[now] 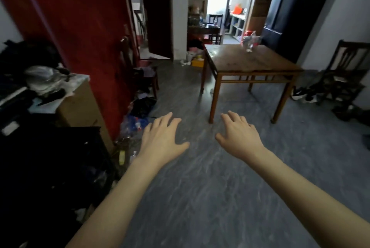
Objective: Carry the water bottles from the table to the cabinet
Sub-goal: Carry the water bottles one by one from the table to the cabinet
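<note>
A clear plastic water bottle stands upright near the far edge of a brown wooden table across the room; blur hides whether more bottles stand beside it. My left hand and my right hand are stretched out in front of me over the grey floor, palms down, fingers spread, holding nothing. Both hands are well short of the table. A dark cabinet stands at my lower left, its top cluttered.
A red door and a wooden chair line the left side, with bags and bottles littering the floor below them. A cardboard box sits beside the cabinet. Another chair stands right of the table. A dark fridge is behind it.
</note>
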Demonstrator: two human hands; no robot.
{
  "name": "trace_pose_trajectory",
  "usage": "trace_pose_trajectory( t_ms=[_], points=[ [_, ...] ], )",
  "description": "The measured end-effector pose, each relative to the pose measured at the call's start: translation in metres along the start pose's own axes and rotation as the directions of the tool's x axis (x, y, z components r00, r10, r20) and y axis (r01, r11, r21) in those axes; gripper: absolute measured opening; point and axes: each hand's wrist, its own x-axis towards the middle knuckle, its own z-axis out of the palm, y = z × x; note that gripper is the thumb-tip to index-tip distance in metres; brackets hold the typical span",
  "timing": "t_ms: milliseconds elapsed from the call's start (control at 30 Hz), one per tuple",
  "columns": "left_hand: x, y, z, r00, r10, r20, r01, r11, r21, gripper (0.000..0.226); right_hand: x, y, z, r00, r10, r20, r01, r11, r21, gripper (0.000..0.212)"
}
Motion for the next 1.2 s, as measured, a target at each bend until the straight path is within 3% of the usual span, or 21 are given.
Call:
trace_pose_trajectory(
  t_ms=[233,733,1200],
  points=[
    [0.105,0.073,0.018,0.994,0.103,0.027,-0.103,0.995,0.001,0.079,0.064,0.092,-0.010,0.992,0.128,0.001,-0.128,0.992,0.020,0.063],
    [0.356,0.136,0.033,0.957,0.285,0.043,-0.285,0.958,-0.023,0.075,0.255,0.190,-0.003,0.949,0.315,0.008,-0.315,0.948,0.048,0.060],
    [0.539,0.288,0.077,0.808,0.576,0.122,-0.573,0.817,-0.063,0.075,0.347,0.343,-0.012,0.796,0.604,-0.024,-0.600,0.794,0.094,0.056]
  ],
)
